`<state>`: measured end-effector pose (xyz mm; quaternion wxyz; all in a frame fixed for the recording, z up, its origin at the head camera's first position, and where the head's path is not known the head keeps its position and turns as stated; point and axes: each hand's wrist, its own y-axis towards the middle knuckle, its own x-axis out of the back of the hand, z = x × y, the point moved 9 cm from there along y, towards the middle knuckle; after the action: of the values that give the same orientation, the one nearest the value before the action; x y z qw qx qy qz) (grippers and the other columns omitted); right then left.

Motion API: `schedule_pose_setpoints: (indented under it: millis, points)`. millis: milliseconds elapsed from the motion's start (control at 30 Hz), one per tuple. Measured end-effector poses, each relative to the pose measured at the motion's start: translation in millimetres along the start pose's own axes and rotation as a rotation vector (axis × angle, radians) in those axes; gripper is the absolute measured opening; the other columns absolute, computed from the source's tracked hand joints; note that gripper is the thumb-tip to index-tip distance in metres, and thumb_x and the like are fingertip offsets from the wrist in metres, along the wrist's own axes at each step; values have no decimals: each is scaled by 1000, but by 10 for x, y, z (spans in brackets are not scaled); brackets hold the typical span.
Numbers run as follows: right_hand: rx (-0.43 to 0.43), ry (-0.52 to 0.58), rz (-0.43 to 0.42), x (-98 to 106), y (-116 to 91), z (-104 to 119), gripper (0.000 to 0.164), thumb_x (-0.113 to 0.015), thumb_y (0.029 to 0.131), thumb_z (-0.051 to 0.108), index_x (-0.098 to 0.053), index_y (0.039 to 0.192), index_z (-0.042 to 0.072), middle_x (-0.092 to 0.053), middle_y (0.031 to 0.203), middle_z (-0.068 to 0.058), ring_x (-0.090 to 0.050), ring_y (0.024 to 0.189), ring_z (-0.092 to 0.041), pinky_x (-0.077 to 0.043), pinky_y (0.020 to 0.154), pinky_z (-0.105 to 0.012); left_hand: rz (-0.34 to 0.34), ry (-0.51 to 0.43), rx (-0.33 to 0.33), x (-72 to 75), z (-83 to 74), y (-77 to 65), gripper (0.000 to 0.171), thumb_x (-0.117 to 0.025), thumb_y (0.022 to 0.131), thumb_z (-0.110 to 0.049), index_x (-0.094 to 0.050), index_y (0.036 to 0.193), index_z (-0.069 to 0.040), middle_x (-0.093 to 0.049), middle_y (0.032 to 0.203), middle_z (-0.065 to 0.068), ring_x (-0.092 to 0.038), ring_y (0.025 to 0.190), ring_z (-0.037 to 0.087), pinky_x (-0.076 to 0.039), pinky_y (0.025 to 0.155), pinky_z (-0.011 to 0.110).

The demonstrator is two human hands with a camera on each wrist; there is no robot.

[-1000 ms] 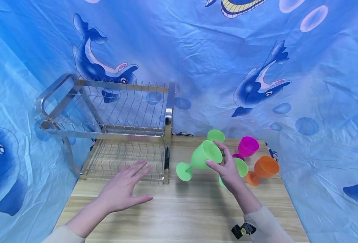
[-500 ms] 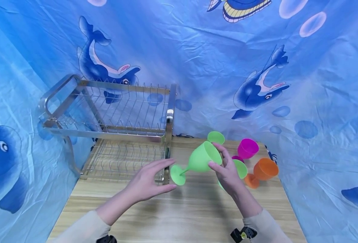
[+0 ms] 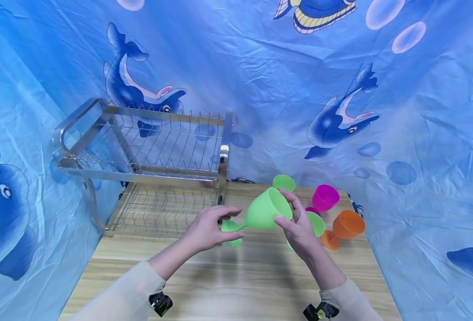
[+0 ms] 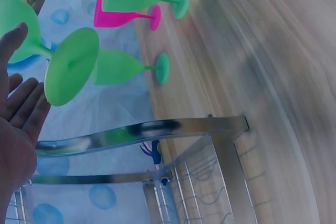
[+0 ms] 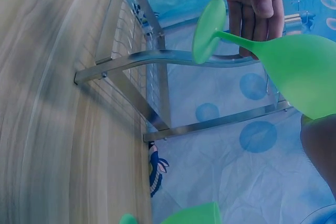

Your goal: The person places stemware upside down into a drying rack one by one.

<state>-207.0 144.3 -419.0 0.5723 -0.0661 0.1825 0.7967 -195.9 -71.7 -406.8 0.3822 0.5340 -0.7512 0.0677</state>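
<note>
A light green plastic goblet (image 3: 265, 209) is held tilted above the table, its mouth toward the right and its round foot (image 4: 72, 66) toward the left. My right hand (image 3: 300, 227) grips it by the bowl near the rim, thumb in front and fingers behind. Around the stem and foot, my left hand (image 3: 210, 227) reaches with thumb and fingers spread apart. In the right wrist view the left fingers (image 5: 257, 24) hang nearly straight beside the stem. Two more green goblets, one at the back (image 3: 284, 183) and one partly behind the right hand (image 3: 317, 223), stand on the table.
A two-tier metal dish rack (image 3: 140, 178) stands at the left, its right post just behind the left hand. A magenta goblet (image 3: 325, 197) and an orange goblet (image 3: 349, 224) stand at the right. Blue cloth (image 3: 268, 89) with dolphins surrounds the wooden table (image 3: 236, 285).
My left hand has moved right from beside the rack to the goblet's stem and foot. The right hand keeps its grip, and the goblet has shifted slightly left.
</note>
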Motion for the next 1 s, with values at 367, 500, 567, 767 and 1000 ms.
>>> schedule_pose_setpoints:
  millis: [367, 500, 567, 767, 1000]
  points:
    - [24, 12, 17, -16, -17, 34, 69, -62, 95, -9, -39, 157, 11, -49, 152, -2, -57, 128, -13, -55, 106, -24, 110, -173, 56, -102, 38, 158, 29, -93, 85, -18, -82, 111, -11, -82, 105, 1, -79, 94, 17, -65, 85, 31]
    - [28, 27, 22, -28, -21, 55, 68, -62, 95, -8, -40, 156, 13, -49, 150, -1, -57, 127, -12, -54, 106, -24, 107, -144, 55, -109, 26, 164, 18, -92, 86, -17, -83, 101, -14, -81, 94, -6, -76, 85, 5, -66, 81, 32]
    - [32, 41, 26, -32, -21, 60, 67, -62, 95, -9, -41, 155, 13, -50, 150, -1, -57, 127, -12, -54, 106, -23, 99, -144, 47, -116, 30, 164, 16, -92, 86, -16, -83, 99, -14, -81, 91, -7, -74, 82, 2, -66, 78, 29]
    - [32, 35, 39, -29, -16, 42, 70, -64, 95, -8, -39, 158, 11, -48, 153, -1, -55, 131, -14, -54, 108, -25, 99, -176, 46, -121, 71, 167, 12, -90, 87, -13, -82, 96, -11, -79, 87, -6, -73, 78, 1, -62, 73, 20]
    - [33, -207, 132, 7, -4, 129, 90, -80, 93, 4, -26, 164, -1, -33, 167, -14, -41, 149, -11, -44, 117, -22, 144, -152, 16, -51, 66, 165, 10, -89, 89, -12, -82, 96, -12, -79, 88, -6, -73, 79, 1, -62, 73, 20]
